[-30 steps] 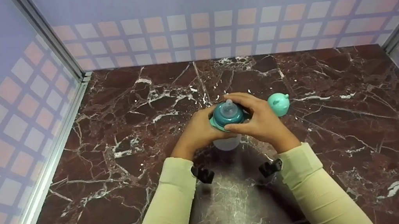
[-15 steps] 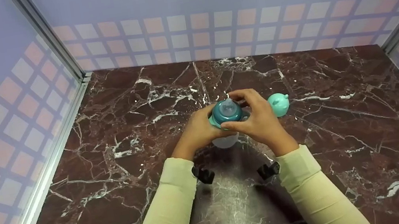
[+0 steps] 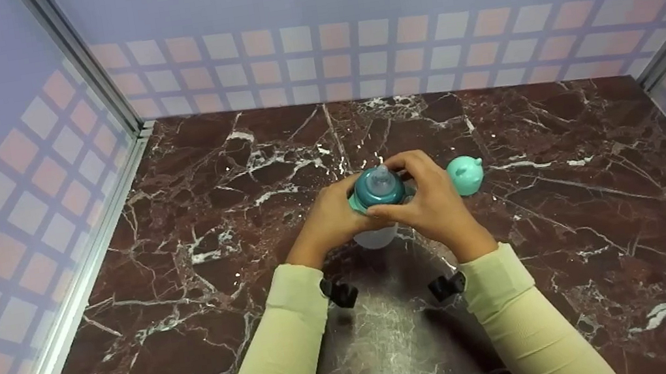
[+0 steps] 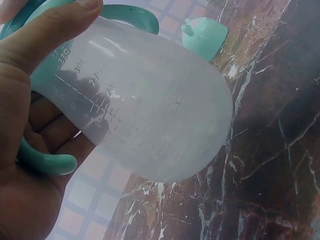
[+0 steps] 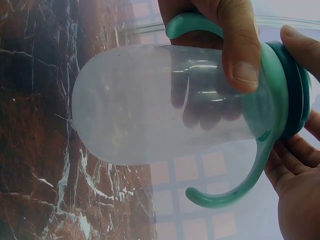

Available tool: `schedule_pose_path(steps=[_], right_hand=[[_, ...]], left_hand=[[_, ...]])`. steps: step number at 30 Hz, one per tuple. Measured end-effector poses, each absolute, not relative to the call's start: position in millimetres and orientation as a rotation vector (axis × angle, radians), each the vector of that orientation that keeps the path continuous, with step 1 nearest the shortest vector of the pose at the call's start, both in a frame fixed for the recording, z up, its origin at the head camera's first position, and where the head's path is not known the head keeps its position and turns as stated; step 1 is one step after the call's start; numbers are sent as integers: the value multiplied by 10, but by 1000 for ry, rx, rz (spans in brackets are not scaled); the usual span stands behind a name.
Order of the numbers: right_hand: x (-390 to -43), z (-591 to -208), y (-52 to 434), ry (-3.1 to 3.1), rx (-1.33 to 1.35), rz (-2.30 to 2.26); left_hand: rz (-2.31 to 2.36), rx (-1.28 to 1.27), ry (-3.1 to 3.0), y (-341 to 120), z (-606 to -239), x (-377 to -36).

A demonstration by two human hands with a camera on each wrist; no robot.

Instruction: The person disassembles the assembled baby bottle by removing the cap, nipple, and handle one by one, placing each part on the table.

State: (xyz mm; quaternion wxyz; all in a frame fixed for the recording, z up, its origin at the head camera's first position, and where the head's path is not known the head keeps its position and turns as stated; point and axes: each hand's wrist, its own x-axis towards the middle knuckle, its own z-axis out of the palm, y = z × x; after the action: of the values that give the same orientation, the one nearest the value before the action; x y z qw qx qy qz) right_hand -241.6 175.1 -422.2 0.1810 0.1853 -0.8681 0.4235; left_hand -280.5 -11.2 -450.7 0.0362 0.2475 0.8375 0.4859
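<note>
Marble tabletop (image 3: 210, 337), dark red w/ white veins, was boxed in by checkered walls (image 3: 313, 51) at 12, 9 and 3 o'clock, metal rails running along the 9 o'clock edge and the far corners. Baby bottle (image 3: 375, 197) sat held up off the surface at about centre, teat end toward the head cam, clear frosted body (image 5: 150, 105) below, teal collar (image 5: 287, 95) and two teal loop handles (image 5: 240, 185) at the neck. Left hand (image 3: 328, 217) gripped the bottle from the 9 o'clock side, thumb (image 4: 47, 27) laid over the body, fingers curled behind it, one handle hooked near the palm. Right hand (image 3: 435, 205) came in from 3 o'clock, fingers curled round the collar, pinching its rim. Teal cap (image 3: 465, 174) w/ small ears stood on the marble just beside the right hand at 2 o'clock; touching or not, couldn't tell. Both sleeves (image 3: 280, 360) ran back toward 6 o'clock, small black clips on the wrists. Open marble lay wide at 9, 3 and 12 o'clock of the hands; walls well apart from the bottle on all sides. Bottle looked empty in both wrist views.
</note>
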Motion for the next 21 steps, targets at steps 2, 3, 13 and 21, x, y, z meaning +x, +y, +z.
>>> schedule_pose_path(steps=[2, 3, 13, 21], right_hand=[[-2416, -4224, 1753, -2450, 529, 1200], [-2416, -4225, 1756, -2448, 534, 1204], [-2426, -4251, 1787, -2423, 595, 1291], [-2436, -4237, 1825, -2424, 657, 1391]], left_hand=[[1477, 760, 2583, -113, -4509, -2807], [1474, 760, 2585, -114, -4510, -2808], [1496, 771, 2546, -123, -4533, -2817], [1521, 759, 2509, -128, -4532, -2807]])
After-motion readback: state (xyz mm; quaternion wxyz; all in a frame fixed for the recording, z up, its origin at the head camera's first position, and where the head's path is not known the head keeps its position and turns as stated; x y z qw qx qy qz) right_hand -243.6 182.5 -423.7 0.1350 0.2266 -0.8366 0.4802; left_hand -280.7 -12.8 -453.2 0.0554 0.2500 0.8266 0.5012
